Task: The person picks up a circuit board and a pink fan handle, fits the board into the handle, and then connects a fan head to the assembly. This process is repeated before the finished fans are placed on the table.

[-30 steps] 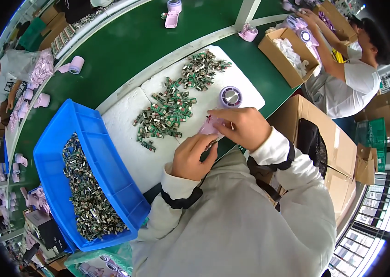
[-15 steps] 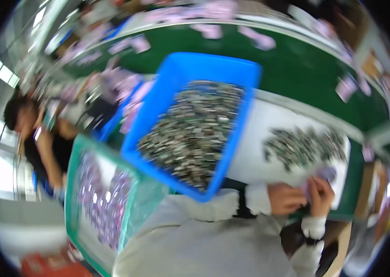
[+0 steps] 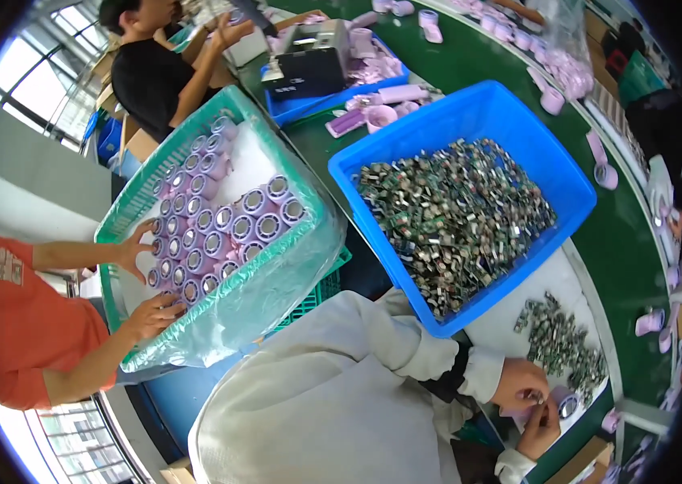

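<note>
At the lower right, my left hand [image 3: 521,384] and my right hand [image 3: 541,429] meet, fingers bent and pinched close together. Between and beside them is a lilac plastic housing [image 3: 567,402] with a round ring-shaped end, which my right hand appears to grip; its other end is partly covered by my fingers. Something small shows at my left fingertips, too hidden to name. Just beyond lies a loose pile of small green circuit boards [image 3: 560,343] on a white work surface [image 3: 496,329]. A large blue bin [image 3: 468,316], heaped with similar boards [image 3: 458,218], stands left of the pile.
A green crate [image 3: 326,211] holding rows of lilac cylindrical parts [image 3: 216,242] stands left; a person in orange [image 3: 30,323] has both hands in it. Another person in black [image 3: 151,77] works behind. Lilac housings [image 3: 605,176] lie along the green conveyor [image 3: 550,133].
My view has swung left and grown sharper, bringing the green crate and the person in orange into sight. My hands stay together around the lilac housing.
</note>
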{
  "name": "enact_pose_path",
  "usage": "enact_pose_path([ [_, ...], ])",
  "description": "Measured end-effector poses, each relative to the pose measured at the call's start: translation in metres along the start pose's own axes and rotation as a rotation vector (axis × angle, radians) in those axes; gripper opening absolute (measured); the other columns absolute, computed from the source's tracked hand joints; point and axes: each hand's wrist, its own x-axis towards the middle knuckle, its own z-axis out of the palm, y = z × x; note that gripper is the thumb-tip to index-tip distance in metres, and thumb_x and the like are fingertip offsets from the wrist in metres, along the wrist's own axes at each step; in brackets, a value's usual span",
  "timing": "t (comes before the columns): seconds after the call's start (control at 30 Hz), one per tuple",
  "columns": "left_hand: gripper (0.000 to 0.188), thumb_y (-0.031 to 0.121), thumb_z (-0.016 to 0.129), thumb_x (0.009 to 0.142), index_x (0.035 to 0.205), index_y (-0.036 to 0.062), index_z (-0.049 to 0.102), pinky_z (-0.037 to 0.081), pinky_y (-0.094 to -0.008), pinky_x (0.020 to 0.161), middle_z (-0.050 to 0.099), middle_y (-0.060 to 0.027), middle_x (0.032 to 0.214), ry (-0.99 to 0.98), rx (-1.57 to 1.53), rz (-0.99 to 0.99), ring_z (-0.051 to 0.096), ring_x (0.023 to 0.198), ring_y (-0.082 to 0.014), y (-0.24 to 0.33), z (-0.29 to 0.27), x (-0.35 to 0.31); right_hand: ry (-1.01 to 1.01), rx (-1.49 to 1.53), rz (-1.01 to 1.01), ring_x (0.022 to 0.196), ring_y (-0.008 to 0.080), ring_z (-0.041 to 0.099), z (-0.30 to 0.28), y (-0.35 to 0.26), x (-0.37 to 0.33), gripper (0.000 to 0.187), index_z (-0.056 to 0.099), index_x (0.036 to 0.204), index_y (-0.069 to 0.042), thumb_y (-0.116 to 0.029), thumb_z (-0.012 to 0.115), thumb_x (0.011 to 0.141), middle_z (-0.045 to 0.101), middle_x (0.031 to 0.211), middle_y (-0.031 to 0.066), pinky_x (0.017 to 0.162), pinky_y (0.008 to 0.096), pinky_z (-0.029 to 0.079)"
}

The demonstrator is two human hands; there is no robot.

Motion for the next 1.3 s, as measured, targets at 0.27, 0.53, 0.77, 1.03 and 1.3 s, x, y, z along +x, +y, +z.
enact_pose_path([
  [0.27, 0.03, 0.003, 0.065, 0.093, 0.123, -0.0016, 0.065, 0.055, -0.0279, 0.08, 0.067, -0.0132, 0.11, -0.025, 0.085, -0.336, 0.067, 0.094, -0.017, 0.013, -0.029, 0.01, 0.0, 0.151, -0.032, 0.055, 0.0065, 0.046, 0.007, -0.037, 0.015, 0.017, 0.071, 0.105, -0.001, -0.007, 0.066, 0.09, 0.053, 0.061, 0.0003, 0.051, 0.0254, 0.038],
  [0.53, 0.029, -0.001, 0.061, 0.096, 0.125, -0.001, 0.065, 0.054, -0.0233, 0.078, 0.068, -0.0107, 0.111, -0.084, -0.184, -0.413, 0.067, 0.094, -0.0127, 0.021, -0.02, 0.013, 0.108, 0.215, 0.067, 0.047, 0.007, 0.037, -0.004, -0.061, -0.006, 0.014, 0.073, 0.098, 0.0, -0.005, 0.07, 0.085, 0.038, 0.051, 0.0001, 0.047, 0.028, 0.033],
  [0.77, 0.027, -0.001, 0.062, 0.095, 0.121, -0.0014, 0.067, 0.054, -0.0236, 0.079, 0.07, -0.0119, 0.11, -0.06, -0.149, -0.424, 0.068, 0.093, -0.0134, 0.022, -0.017, 0.01, 0.094, 0.221, 0.061, 0.045, 0.0088, 0.037, -0.004, -0.058, -0.006, 0.014, 0.073, 0.098, 0.0, -0.006, 0.071, 0.085, 0.038, 0.05, 0.0008, 0.046, 0.0286, 0.034],
  [1.03, 0.027, -0.003, 0.065, 0.092, 0.119, -0.0012, 0.068, 0.054, -0.0242, 0.079, 0.071, -0.0143, 0.108, -0.051, 0.139, -0.176, 0.069, 0.092, -0.0138, 0.026, -0.017, 0.011, 0.128, 0.221, 0.009, 0.044, 0.0102, 0.04, -0.002, -0.057, -0.007, 0.014, 0.074, 0.098, -0.001, -0.006, 0.071, 0.085, 0.04, 0.049, 0.0019, 0.046, 0.0289, 0.036],
  [1.3, 0.025, -0.004, 0.063, 0.093, 0.118, -0.0017, 0.068, 0.056, -0.0261, 0.081, 0.07, -0.0133, 0.111, -0.084, -0.218, -0.359, 0.068, 0.095, -0.0154, 0.022, -0.018, 0.006, 0.097, 0.235, -0.011, 0.044, 0.0105, 0.037, -0.009, -0.055, -0.014, 0.014, 0.074, 0.098, -0.002, -0.006, 0.071, 0.085, 0.037, 0.05, 0.0021, 0.047, 0.0293, 0.035],
])
